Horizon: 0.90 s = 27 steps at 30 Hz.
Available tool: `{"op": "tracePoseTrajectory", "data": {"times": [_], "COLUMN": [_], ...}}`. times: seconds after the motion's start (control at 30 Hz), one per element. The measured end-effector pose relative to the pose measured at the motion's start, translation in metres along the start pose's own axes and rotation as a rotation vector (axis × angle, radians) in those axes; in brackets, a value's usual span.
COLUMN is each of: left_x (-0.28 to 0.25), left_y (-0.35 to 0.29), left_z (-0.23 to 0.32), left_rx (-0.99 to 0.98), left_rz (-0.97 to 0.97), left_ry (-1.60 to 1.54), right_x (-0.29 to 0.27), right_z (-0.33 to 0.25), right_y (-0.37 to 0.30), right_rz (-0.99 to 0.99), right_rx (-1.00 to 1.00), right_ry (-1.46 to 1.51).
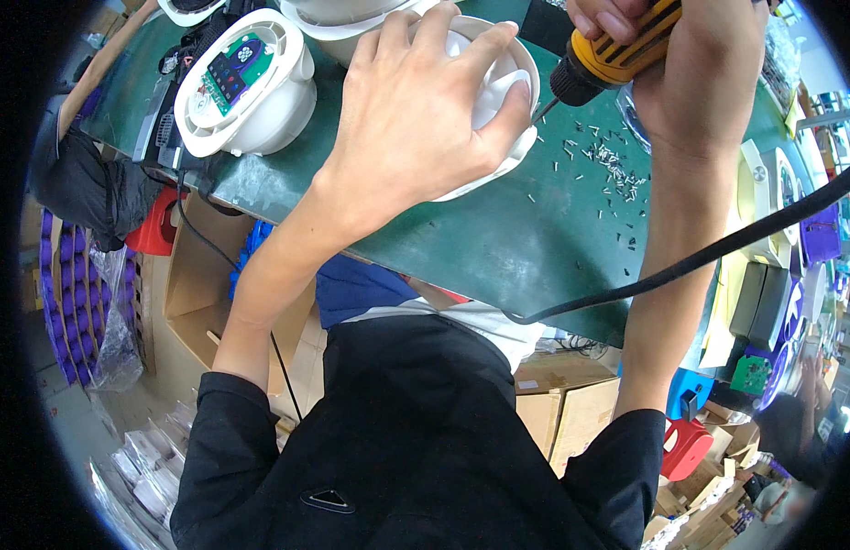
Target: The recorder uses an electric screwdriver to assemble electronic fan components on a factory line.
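Note:
My left hand grips a round white plastic housing at the table's near edge, its fingers spread over the top and the thumb pressed on the right side. A yellow and black power drill is in my right hand, with fingers wrapped round its body. Its thin bit points down and left to the housing's right rim. Whether the tip touches a screw is too small to tell. Many small screws lie scattered on the green table right of the housing.
Another white housing with a green circuit board stands to the left, with more white housings behind. A black cable crosses by my right forearm. Cardboard boxes stand under the table. Another person's arm reaches in at far left.

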<state>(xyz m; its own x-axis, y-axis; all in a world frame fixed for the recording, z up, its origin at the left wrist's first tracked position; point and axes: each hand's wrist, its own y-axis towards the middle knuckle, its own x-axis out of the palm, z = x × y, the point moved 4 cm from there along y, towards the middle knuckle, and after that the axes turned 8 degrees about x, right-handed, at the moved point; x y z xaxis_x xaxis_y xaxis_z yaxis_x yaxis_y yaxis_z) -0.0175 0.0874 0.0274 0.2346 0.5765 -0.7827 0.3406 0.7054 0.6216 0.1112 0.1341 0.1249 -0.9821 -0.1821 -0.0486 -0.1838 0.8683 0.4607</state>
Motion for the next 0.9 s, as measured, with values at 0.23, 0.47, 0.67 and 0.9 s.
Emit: {"op": "tracePoseTrajectory", "data": {"times": [0.23,0.47,0.67,0.9], "left_x": [0.002,-0.012,0.013,0.028], "left_y": [0.001,0.011,0.019,0.022], "left_z": [0.0,0.013,0.031,0.034], "left_rx": [-0.032,0.123,0.312,0.473], "left_rz": [-0.013,0.002,-0.216,-0.214], "left_ry": [-0.014,-0.173,-0.031,0.046], "right_x": [-0.02,-0.027,-0.024,-0.034], "right_z": [0.008,0.004,-0.002,-0.007], "right_y": [0.011,0.012,0.011,0.011], "right_rz": [0.211,0.193,0.124,0.104], "right_rx": [-0.172,-0.155,-0.185,-0.158], "right_ry": [-0.211,-0.151,-0.131,-0.044]}}
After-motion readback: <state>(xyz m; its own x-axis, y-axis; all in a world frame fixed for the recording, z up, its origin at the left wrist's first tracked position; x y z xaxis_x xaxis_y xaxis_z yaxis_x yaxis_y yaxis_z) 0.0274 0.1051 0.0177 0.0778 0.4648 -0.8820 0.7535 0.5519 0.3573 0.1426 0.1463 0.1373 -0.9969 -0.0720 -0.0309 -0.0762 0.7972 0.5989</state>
